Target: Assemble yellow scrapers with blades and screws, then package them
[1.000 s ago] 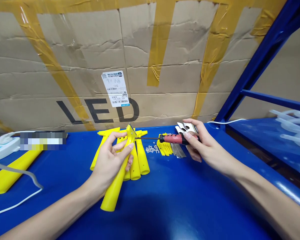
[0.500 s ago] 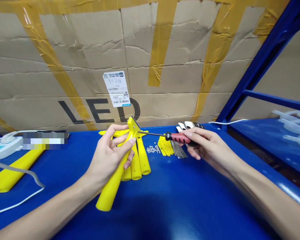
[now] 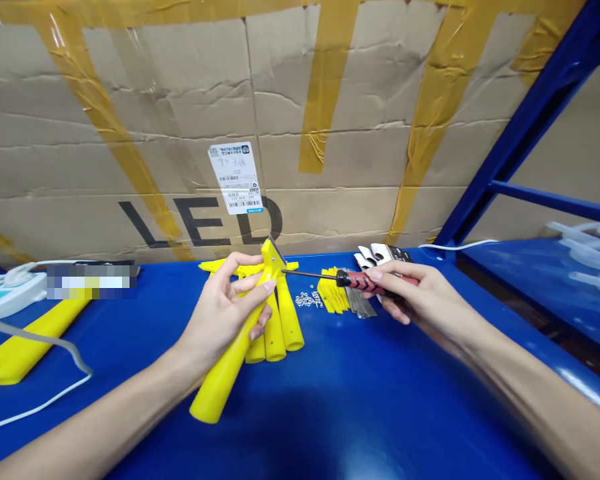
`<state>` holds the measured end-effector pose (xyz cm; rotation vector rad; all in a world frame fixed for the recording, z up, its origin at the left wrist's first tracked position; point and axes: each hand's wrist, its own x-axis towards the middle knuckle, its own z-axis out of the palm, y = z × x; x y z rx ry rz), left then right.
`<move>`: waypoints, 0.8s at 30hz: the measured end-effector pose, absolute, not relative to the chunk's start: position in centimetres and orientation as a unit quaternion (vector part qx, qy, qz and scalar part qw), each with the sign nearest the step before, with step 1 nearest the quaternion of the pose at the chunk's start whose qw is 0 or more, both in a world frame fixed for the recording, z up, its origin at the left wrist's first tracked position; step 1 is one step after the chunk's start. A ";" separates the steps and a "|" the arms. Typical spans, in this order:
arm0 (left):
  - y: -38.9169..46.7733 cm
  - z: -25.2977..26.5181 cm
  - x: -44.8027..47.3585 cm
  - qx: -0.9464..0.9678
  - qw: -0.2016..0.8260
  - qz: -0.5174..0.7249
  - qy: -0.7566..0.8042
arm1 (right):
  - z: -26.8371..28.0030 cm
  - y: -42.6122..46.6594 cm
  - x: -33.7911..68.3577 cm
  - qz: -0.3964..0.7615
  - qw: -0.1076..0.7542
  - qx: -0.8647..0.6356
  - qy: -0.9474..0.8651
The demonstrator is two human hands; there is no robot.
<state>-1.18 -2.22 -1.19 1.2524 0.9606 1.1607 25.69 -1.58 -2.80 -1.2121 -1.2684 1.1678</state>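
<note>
My left hand [image 3: 235,303] is closed around a yellow plastic scraper [image 3: 220,380], held tilted with its head up and its hollow handle end toward me. A thin metal blade [image 3: 277,250] runs along the head's upper edge. My right hand [image 3: 415,290] grips a red and black screwdriver [image 3: 363,282], its shaft pointing left. The screwdriver's tip meets the scraper head at a screw spot. Behind my left hand, several more yellow scraper handles [image 3: 293,327] lie on the blue surface.
Small screws and nuts [image 3: 307,299], yellow plastic pieces [image 3: 333,293] and flat metal blades [image 3: 363,305] lie by the screwdriver. White-and-black packets [image 3: 380,253] sit behind. A taped cardboard box [image 3: 280,120] stands at the back. Left are a power strip [image 3: 10,293], a cable and a large yellow piece [image 3: 35,340].
The screwdriver has turned in my right hand, its grip showing a different side. The scraper head and both hands sit slightly lower and further right in view.
</note>
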 end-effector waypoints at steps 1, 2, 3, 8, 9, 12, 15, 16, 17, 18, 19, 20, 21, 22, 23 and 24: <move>-2.1 -1.0 -1.2 0.524 0.562 0.491 0.410 | -2.9 -1.5 25.8 0.480 0.495 -0.494 -0.530; -2.1 -1.0 -1.1 0.517 0.566 0.490 0.415 | -2.9 -1.5 26.0 0.469 0.497 -0.491 -0.540; -2.1 -0.9 -1.1 0.509 0.570 0.490 0.420 | -3.0 -1.4 26.1 0.452 0.499 -0.490 -0.553; -1.9 -1.2 -1.2 0.465 0.594 0.481 0.446 | -3.1 -1.3 27.0 0.389 0.530 -0.478 -0.582; -1.9 -1.2 -1.3 0.459 0.603 0.475 0.447 | -3.1 -1.3 27.2 0.383 0.537 -0.473 -0.584; -1.7 -1.2 -1.4 0.449 0.630 0.455 0.441 | -3.2 -1.2 27.4 0.362 0.549 -0.465 -0.593; -1.7 -1.2 -1.3 0.444 0.642 0.446 0.438 | -3.2 -1.3 27.4 0.345 0.548 -0.466 -0.603; -1.7 -1.2 -1.3 0.444 0.643 0.443 0.440 | -3.2 -1.3 27.4 0.341 0.546 -0.466 -0.607; -1.7 -1.2 -1.3 0.446 0.644 0.437 0.441 | -3.2 -1.4 27.4 0.337 0.545 -0.465 -0.611; -1.8 -1.2 -1.2 0.449 0.646 0.431 0.442 | -3.2 -1.4 27.4 0.332 0.544 -0.465 -0.614; -1.8 -1.2 -1.2 0.453 0.647 0.425 0.442 | -3.2 -1.4 27.3 0.327 0.544 -0.466 -0.617; -1.8 -1.2 -1.2 0.455 0.647 0.422 0.442 | -3.1 -1.4 27.3 0.322 0.543 -0.467 -0.619; -1.8 -1.2 -1.2 0.458 0.647 0.421 0.440 | -3.1 -1.4 27.3 0.316 0.543 -0.470 -0.620; -1.8 -1.2 -1.1 0.459 0.647 0.422 0.439 | -3.1 -1.5 27.2 0.313 0.541 -0.472 -0.622; -1.8 -1.2 -1.1 0.459 0.645 0.425 0.439 | -3.0 -1.5 27.2 0.312 0.536 -0.473 -0.626; -1.9 -1.2 -1.1 0.459 0.644 0.428 0.438 | -2.9 -1.5 27.1 0.307 0.531 -0.469 -0.636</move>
